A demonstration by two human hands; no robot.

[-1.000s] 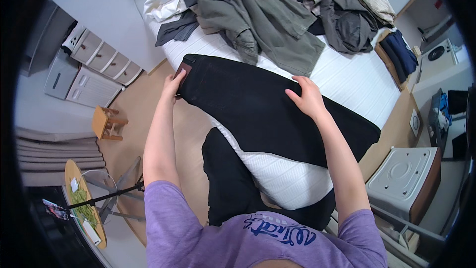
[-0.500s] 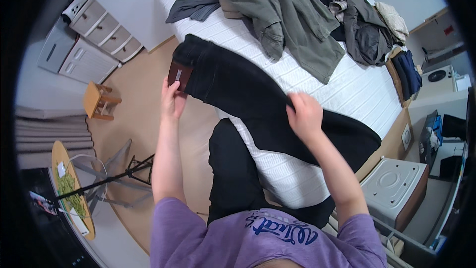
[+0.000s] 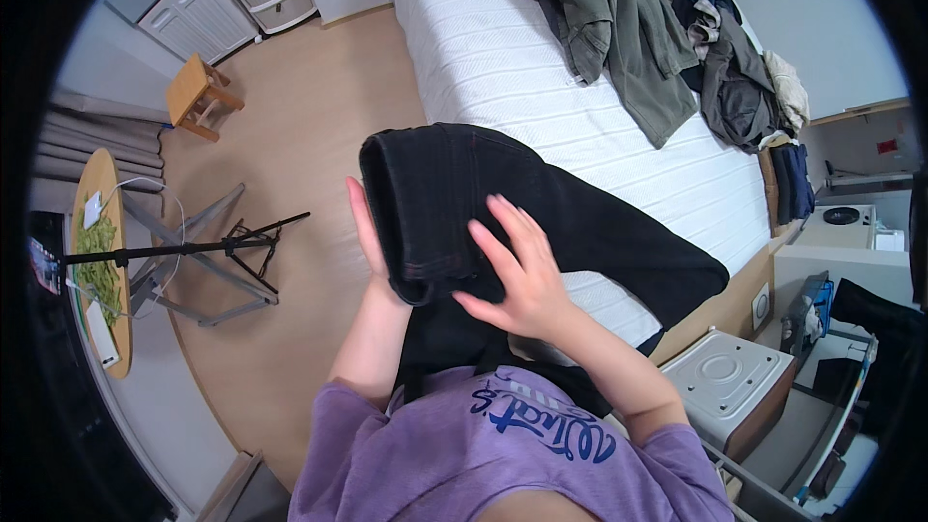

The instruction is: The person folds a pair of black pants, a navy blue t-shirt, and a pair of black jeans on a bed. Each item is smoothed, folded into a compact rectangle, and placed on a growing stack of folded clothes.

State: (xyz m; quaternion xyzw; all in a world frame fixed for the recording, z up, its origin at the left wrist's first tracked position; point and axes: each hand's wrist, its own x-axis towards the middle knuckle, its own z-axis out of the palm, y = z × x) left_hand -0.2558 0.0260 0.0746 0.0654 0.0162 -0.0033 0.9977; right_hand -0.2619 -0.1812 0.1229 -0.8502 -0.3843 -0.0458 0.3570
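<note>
A pair of black jeans (image 3: 435,193) is spread in front of me, the waistband end toward the left and the legs trailing right across the bed. My left hand (image 3: 370,246) holds the waistband end from its left side; most of its fingers are hidden behind the cloth. Above the near part of the jeans, my right hand (image 3: 522,280) is open with fingers spread, its fingertips at the fabric. Whether they press on it I cannot tell.
A white-covered bed (image 3: 464,48) bears a grey-green garment (image 3: 628,48) and a heap of dark clothes (image 3: 730,68). Folded clothes (image 3: 788,179) stand at its far right end. To the left are a wooden stool (image 3: 198,97), a black tripod (image 3: 242,244) and an oval board (image 3: 121,319). A white-topped box (image 3: 730,377) sits at right.
The waistband end of the jeans has come nearer to me and turned. My right hand has let go of the leg and moved left, fingers now spread. The view has shifted.
</note>
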